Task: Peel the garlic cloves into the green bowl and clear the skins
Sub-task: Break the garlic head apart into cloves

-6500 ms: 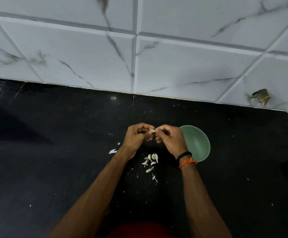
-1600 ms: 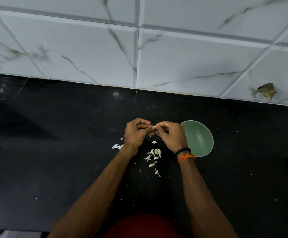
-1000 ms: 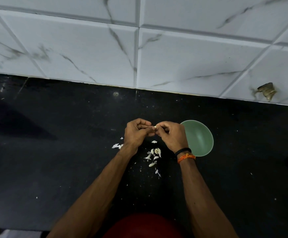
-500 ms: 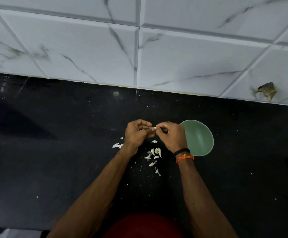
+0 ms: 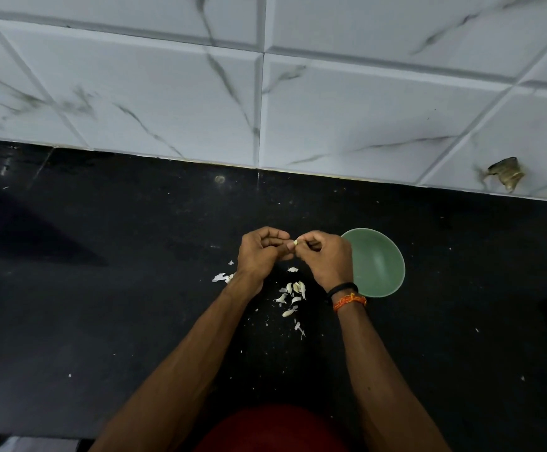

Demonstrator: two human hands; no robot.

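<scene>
Above the black counter (image 5: pixel 102 305), my left hand (image 5: pixel 259 252) and my right hand (image 5: pixel 327 262) meet fingertip to fingertip, and both pinch one small pale garlic clove (image 5: pixel 295 251). The green bowl (image 5: pixel 376 262) stands on the counter just right of my right hand, and the part of its inside that shows holds nothing. Several garlic cloves and skins (image 5: pixel 293 293) lie on the counter below my hands. A few loose skins (image 5: pixel 221 277) lie left of my left wrist.
A white marble-look tiled wall (image 5: pixel 265 93) rises behind the counter. One tile at the far right has a broken hole (image 5: pixel 505 174). Tiny white specks dot the dark counter. The counter's right end curves off near the right frame edge.
Both hands stay together on the clove, with only small finger movements. Since 6.5 s ago a skin piece has appeared on the counter just below the hands.
</scene>
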